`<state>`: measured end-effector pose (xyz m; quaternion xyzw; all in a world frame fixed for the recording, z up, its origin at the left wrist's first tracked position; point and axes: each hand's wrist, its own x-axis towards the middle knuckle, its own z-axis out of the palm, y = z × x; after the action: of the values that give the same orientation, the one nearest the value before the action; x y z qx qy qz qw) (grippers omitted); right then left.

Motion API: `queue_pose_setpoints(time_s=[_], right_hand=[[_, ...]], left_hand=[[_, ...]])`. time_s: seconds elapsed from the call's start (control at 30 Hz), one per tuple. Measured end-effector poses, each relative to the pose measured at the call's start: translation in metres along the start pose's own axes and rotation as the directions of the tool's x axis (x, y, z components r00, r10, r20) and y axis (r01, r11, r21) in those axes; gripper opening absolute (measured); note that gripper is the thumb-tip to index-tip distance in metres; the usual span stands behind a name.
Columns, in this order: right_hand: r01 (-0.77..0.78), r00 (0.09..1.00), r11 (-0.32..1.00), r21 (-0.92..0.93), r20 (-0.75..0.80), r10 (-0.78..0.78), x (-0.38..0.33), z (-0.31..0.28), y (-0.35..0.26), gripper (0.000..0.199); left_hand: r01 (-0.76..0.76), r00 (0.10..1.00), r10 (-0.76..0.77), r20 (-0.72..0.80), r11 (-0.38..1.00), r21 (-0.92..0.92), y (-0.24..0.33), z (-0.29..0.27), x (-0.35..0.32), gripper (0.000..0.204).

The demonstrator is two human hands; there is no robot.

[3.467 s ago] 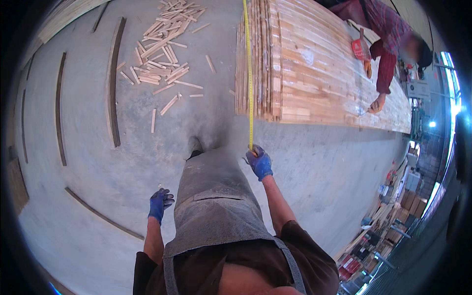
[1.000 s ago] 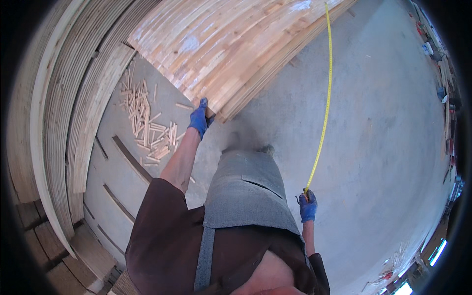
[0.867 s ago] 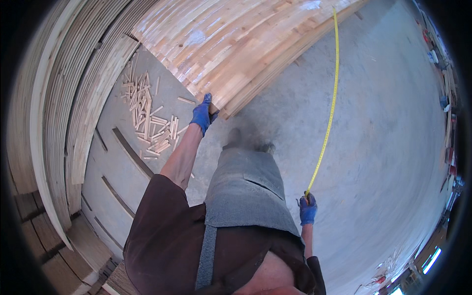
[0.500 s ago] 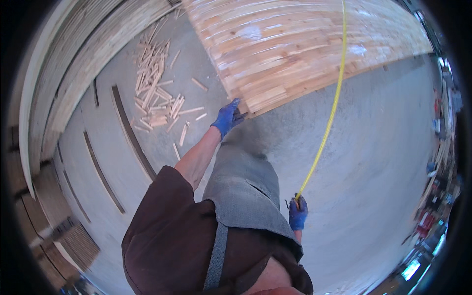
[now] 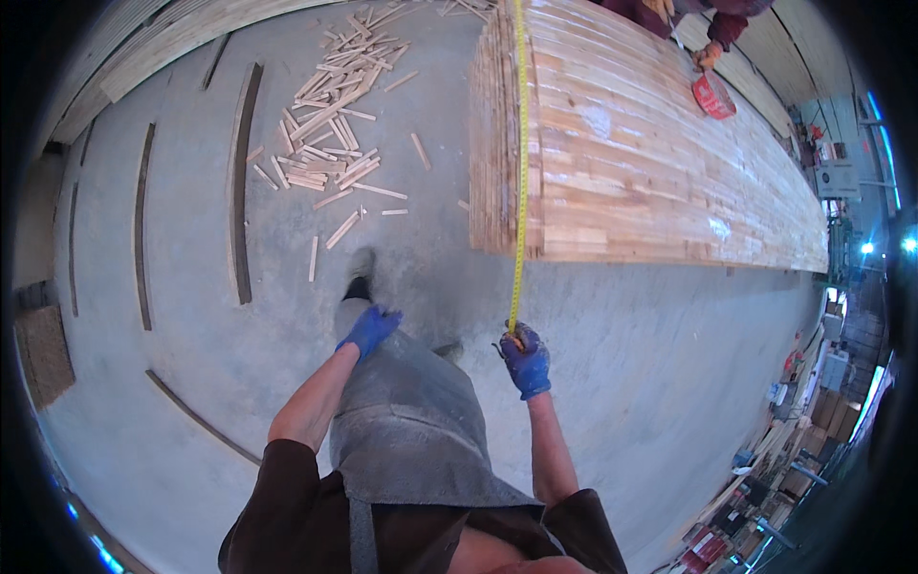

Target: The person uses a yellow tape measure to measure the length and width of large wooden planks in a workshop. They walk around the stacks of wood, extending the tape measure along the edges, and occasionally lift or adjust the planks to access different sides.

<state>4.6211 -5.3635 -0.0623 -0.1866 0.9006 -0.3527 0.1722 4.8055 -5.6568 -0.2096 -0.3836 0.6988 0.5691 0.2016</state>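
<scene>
Left hand (image 5: 371, 331) loosely uncurled and free, right hand (image 5: 525, 360) clenched on a yellow measuring tape (image 5: 520, 210).
Wooden sticks (image 5: 323, 166) litter the floor; the tape runs from the right hand up across the left end of stacked panels (image 5: 650, 163).

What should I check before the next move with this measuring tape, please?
1. Right hand secure on the yellow measuring tape: ok, gloved fingers closed around its near end.
2. Tape across the stack of wooden panels: ok, it crosses the stack's left end in view.
3. Tape's far end held: cannot tell, it runs out of the picture.
4. Left hand free: ok, nothing visible in it, over the grey apron.
5. Co-worker's gloved hand away from the tape: ok, it is by the red container.
6. Loose wooden strips tidied: not ok, scattered on the concrete floor.
</scene>
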Motion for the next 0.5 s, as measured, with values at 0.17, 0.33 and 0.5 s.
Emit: queue_pose_setpoints(time_s=[0.17, 0.33, 0.5], right_hand=[[-0.064, 0.995, 0.995, -0.082, 0.077, 0.071, 0.03, 0.057, -0.024, 0.037], [-0.216, 0.976, 0.972, -0.088, 0.009, 0.218, 0.053, 0.1, -0.03, 0.033], [-0.35, 0.936, 0.93, -0.116, -0.007, 0.351, 0.06, 0.113, -0.049, 0.03]], left_hand=[[-0.064, 0.995, 0.094, -0.039, 0.878, 0.475, -0.036, -0.059, 0.003, 0.05], [-0.138, 0.989, 0.145, 0.026, 0.854, 0.502, -0.047, -0.108, 0.015, 0.055], [-0.2, 0.964, 0.261, -0.048, 0.833, 0.516, -0.097, -0.109, 0.032, 0.047]])
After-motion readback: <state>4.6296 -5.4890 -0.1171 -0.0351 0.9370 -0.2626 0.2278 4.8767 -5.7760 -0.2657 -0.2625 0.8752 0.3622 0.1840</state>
